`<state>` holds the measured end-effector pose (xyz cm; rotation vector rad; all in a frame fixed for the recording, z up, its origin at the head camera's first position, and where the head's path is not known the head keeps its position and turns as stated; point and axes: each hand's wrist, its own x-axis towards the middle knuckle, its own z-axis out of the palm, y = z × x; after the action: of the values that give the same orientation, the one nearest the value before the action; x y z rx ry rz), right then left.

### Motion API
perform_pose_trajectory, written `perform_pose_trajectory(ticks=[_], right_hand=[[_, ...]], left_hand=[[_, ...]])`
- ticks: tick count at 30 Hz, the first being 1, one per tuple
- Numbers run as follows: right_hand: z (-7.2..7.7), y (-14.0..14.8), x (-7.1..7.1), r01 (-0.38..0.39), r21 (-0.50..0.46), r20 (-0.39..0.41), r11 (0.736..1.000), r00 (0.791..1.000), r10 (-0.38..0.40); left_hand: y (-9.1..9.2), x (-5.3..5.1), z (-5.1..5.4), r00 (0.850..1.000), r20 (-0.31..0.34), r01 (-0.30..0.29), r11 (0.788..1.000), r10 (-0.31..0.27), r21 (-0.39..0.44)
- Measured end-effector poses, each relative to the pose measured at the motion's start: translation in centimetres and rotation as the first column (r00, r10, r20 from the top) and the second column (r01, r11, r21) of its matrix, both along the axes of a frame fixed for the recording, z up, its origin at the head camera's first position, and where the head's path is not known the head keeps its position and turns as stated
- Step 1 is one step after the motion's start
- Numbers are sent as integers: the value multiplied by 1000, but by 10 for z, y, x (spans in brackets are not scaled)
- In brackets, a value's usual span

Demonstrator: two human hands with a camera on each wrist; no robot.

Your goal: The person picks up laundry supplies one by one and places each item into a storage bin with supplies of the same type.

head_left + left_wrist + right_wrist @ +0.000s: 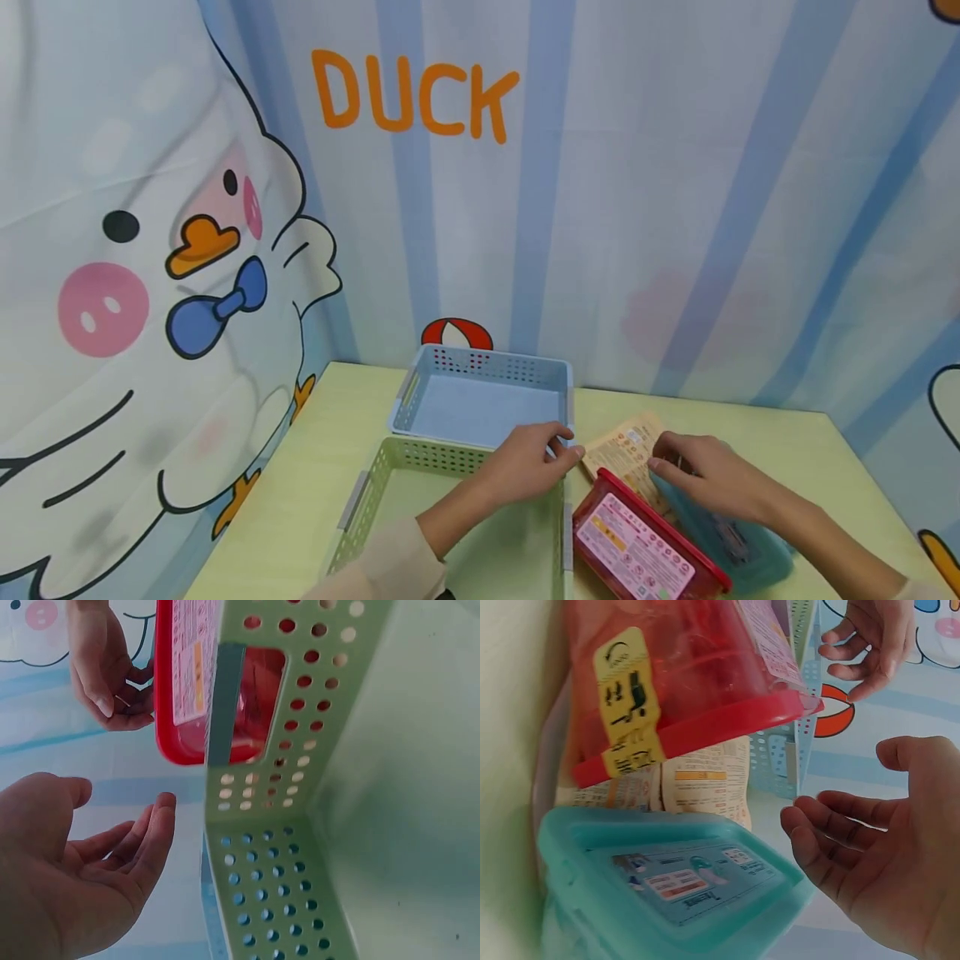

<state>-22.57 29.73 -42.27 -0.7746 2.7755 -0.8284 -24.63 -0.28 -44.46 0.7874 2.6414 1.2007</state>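
My left hand (528,462) hovers over the right side of the green basket (375,492), fingers loosely bent around nothing. In the left wrist view that hand (97,862) is apart from the basket's perforated wall (292,877). The right hand (708,475) hangs above a teal-lidded box (750,542), its fingers loosely curled. No object shows between the right hand's fingers (825,825) in the right wrist view. Beside the green basket, a red-lidded clear box (637,550) with a pink label lies tilted. Behind it is a beige printed package (622,450), partly covered.
A blue perforated basket (487,408) stands behind the green one, near the curtain (615,208) with its duck print. All these things are on a pale yellow-green table (277,517), whose back edge runs along the curtain.
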Motion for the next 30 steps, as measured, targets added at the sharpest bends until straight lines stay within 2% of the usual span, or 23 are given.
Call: perform_pose_trajectory(ticks=[5, 9, 14, 21, 26, 30], right_hand=[[-7, 4, 6, -18, 11, 26, 1000, 1000, 17], [-11, 6, 12, -24, 35, 13, 999, 1000, 24], [-18, 10, 19, -40, 70, 18, 997, 999, 38], [-33, 21, 27, -59, 104, 117, 993, 992, 46], [-43, 24, 31, -62, 100, 174, 993, 984, 44], [-44, 25, 33, -30, 92, 239, 995, 971, 7]], left_hand=[[11, 3, -5, 1000, 22, -22, 1000, 22, 0], [17, 3, -7, 998, 47, -43, 999, 44, -12], [26, 3, -10, 996, 86, -30, 999, 33, -29], [32, 3, -16, 993, 116, -2, 999, 7, -39], [37, 3, -17, 994, 109, 7, 997, 1, -75], [43, 3, -18, 996, 93, 22, 994, -13, -104]])
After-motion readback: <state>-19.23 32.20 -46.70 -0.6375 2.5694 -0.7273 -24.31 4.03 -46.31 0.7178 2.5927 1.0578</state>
